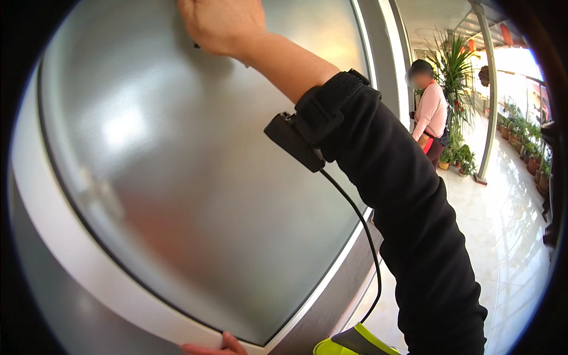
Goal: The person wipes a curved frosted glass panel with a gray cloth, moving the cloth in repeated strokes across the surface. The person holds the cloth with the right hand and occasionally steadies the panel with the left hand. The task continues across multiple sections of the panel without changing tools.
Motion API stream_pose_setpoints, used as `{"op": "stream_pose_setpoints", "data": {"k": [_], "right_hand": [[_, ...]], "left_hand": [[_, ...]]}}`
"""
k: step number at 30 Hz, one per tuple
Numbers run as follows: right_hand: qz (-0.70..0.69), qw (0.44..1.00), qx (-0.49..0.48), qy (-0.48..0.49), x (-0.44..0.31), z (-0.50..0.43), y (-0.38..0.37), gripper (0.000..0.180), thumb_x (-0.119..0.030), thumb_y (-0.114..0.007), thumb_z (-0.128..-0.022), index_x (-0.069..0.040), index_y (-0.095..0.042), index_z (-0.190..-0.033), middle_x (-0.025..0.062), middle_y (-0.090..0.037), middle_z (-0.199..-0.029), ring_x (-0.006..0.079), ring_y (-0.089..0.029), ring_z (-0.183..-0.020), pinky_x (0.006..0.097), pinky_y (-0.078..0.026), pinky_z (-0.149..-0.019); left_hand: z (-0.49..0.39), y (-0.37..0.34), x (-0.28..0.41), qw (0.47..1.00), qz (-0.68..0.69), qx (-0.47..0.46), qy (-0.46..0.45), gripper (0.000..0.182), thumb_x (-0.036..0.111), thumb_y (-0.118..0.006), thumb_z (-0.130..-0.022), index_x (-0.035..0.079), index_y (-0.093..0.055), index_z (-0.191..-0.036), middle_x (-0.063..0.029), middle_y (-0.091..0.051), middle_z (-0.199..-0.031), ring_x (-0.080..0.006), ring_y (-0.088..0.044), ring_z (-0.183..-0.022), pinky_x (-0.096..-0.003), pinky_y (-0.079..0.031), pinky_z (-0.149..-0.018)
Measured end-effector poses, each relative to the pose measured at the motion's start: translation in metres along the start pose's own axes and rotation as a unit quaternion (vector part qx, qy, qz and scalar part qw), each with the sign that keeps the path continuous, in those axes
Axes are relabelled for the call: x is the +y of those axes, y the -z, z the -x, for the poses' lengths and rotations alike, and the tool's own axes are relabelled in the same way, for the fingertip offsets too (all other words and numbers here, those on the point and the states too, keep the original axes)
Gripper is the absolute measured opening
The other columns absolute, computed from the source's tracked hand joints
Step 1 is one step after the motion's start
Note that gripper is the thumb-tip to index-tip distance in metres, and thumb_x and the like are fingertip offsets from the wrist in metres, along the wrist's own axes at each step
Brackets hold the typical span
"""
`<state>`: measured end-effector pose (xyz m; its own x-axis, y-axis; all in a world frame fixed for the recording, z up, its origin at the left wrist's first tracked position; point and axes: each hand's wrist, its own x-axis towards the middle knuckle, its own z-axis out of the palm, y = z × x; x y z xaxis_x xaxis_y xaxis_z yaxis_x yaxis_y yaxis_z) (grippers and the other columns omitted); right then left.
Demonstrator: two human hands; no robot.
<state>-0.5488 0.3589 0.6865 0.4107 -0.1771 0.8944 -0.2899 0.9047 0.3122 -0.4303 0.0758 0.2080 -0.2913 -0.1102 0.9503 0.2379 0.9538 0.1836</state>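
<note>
A frosted glass pane (199, 168) in a white frame (80, 262) fills the left and middle of the head view. My right hand (224, 24) is raised against the upper part of the glass, its fingers cut off by the top edge of the picture, so what it holds, if anything, is hidden. A black sleeve covers that arm, and a black strapped device (297, 142) with a cable sits at the wrist. At the bottom edge, my left hand (217, 348) touches the lower frame near its corner, only some fingers showing.
A person (430, 106) in a pink top and dark cap stands at the right beside a tall spiky plant (455, 75). A slanted post (488, 102) rises from the glossy tiled floor (479, 248). Potted plants (528, 151) line the far right. A yellow-green and grey item (355, 341) shows below.
</note>
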Motion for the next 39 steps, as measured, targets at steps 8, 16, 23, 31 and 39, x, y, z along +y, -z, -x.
{"op": "stream_pose_setpoints", "data": {"k": [8, 16, 23, 31, 39], "right_hand": [[0.057, 0.996, -0.028, -0.06, 0.168, 0.054, 0.007, 0.034, -0.025, -0.047, -0.093, -0.006, -0.053, -0.121, 0.0161, -0.058, -0.123, 0.0343, -0.051, -0.118, 0.0511, -0.037, -0.099], [0.086, 0.976, -0.089, -0.177, 0.359, 0.144, 0.032, 0.031, -0.028, -0.042, -0.094, -0.005, -0.057, -0.11, 0.0197, -0.061, -0.114, 0.0401, -0.054, -0.109, 0.0535, -0.039, -0.095], [0.149, 0.935, -0.104, -0.303, 0.484, 0.247, 0.026, 0.041, -0.046, -0.04, -0.094, -0.02, -0.062, -0.116, 0.0079, -0.066, -0.106, 0.0352, -0.046, -0.122, 0.0499, -0.026, -0.105], [0.138, 0.933, -0.1, -0.318, 0.53, 0.297, -0.017, 0.037, -0.037, -0.047, -0.094, -0.023, -0.058, -0.125, -0.0004, -0.058, -0.129, 0.0372, -0.046, -0.121, 0.0481, -0.033, -0.104], [0.026, 0.901, -0.156, -0.403, 0.453, 0.209, -0.025, 0.045, -0.049, -0.042, -0.09, -0.024, -0.057, -0.124, 0.0037, -0.054, -0.133, 0.0445, -0.039, -0.125, 0.0511, -0.031, -0.107]], "left_hand": [[0.025, -0.032, 0.011, 0.993, -0.107, 0.039, 0.013, 0.078, 0.033, -0.046, -0.098, -0.018, -0.008, -0.144, -0.0468, -0.018, -0.142, -0.0587, -0.026, -0.131, -0.0574, -0.026, -0.109], [0.008, -0.059, 0.06, 0.959, -0.281, 0.008, -0.03, 0.078, 0.037, -0.04, -0.1, -0.02, -0.008, -0.142, -0.0456, -0.011, -0.146, -0.0574, -0.018, -0.136, -0.0603, -0.024, -0.11], [0.006, -0.134, 0.052, 0.972, -0.225, 0.038, 0.049, 0.081, 0.044, -0.041, -0.099, -0.016, -0.012, -0.145, -0.0397, -0.016, -0.148, -0.0533, -0.022, -0.137, -0.0579, -0.022, -0.111], [0.002, -0.179, 0.043, 0.974, -0.197, 0.057, 0.093, 0.085, 0.052, -0.043, -0.097, -0.011, -0.017, -0.147, -0.033, -0.021, -0.151, -0.0485, -0.027, -0.137, -0.055, -0.021, -0.113], [0.034, -0.123, 0.012, 0.987, -0.147, 0.042, 0.043, 0.08, 0.042, -0.043, -0.097, -0.008, -0.01, -0.15, -0.0294, -0.013, -0.155, -0.0439, -0.019, -0.142, -0.0499, -0.016, -0.114]]}}
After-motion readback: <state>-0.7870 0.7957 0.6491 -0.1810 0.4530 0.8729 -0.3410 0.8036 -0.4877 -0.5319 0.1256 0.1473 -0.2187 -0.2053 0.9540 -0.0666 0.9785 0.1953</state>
